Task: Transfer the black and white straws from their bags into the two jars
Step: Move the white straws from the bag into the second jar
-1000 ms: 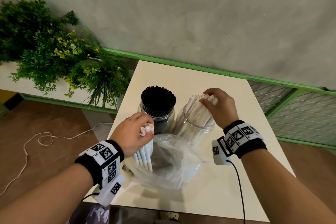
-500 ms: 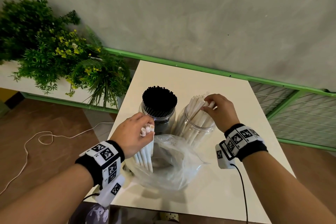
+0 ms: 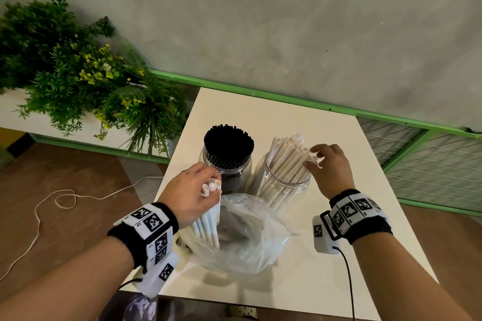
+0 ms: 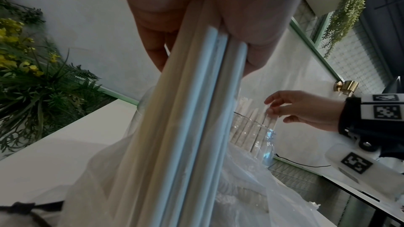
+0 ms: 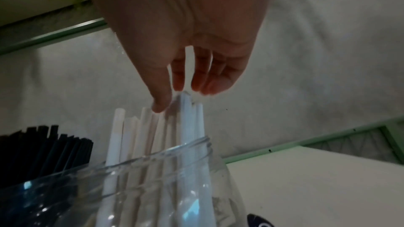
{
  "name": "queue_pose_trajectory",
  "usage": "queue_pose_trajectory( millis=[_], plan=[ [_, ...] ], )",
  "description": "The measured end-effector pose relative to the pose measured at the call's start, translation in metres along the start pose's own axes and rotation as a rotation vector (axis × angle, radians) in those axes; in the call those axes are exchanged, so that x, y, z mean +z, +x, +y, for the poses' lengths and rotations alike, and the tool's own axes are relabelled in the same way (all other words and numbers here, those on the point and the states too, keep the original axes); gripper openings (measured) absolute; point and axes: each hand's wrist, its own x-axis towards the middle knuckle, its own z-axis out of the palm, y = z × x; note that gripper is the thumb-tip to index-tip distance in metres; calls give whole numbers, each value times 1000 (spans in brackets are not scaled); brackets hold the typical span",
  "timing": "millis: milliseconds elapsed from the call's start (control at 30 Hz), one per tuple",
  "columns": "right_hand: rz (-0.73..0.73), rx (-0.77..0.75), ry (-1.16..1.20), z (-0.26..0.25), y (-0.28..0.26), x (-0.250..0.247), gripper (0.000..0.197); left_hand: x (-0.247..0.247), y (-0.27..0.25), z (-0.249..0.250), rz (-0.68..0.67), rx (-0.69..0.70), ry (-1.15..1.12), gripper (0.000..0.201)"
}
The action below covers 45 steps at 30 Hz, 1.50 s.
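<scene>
Fingers (image 3: 208, 177) gripping white straws (image 3: 208, 221) (several), two jars (image 3: 284, 187)

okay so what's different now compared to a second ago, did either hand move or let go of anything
The right hand slid off the top of the white straws in the right jar toward their right side; its fingers are now loose, only touching the tips. The left hand keeps its grip on its straw bundle over the plastic bag.

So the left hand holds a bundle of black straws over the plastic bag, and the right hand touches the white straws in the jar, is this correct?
Not quite: the bundle in the left hand is white, not black, as the head and left wrist views show. It is over the plastic bag, and the right hand does touch the white straws in the jar.
</scene>
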Motion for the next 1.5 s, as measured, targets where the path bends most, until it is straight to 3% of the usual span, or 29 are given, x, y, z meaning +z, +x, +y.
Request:
queue_pose_trajectory(
  millis=[100,200,333,467,567,633,733,900,1000,1067,1233,1333,1500],
  plan=[
    [21,-13,57,0,-1,1,8,0,0,0,-3,-3,3,37],
    [98,-37,74,-4,2,0,11,1,0,1,0,-2,-3,37],
    [-92,-47,-75,-7,3,5,25,0,-1,1,0,2,-9,35],
    [44,-228,-167,-22,7,5,44,-1,-2,2,2,1,-9,36],
    [-55,-438,-209,-41,19,16,46,-1,-1,2,6,4,-6,39],
    [-129,-480,-232,-44,25,26,36,0,0,2,5,1,-9,40],
    [-80,-447,-111,-41,29,28,16,0,-1,1,-7,-2,-14,38],
    [159,-462,-77,-21,12,20,25,0,-1,-3,-13,-15,-25,33],
    [-36,-378,-157,-1,-2,30,44,0,0,-3,-15,-17,-34,33],
    [-123,-405,-253,11,-7,37,58,0,0,-3,-14,-15,-29,35],
    [-66,-318,-132,13,9,26,80,-1,0,-4,-16,-21,-19,36],
    [-201,-202,-26,9,31,21,91,-1,0,-5,-25,-22,-22,36],
    [-323,-184,13,4,59,28,95,0,0,-5,-18,-32,-23,33]
  ],
)
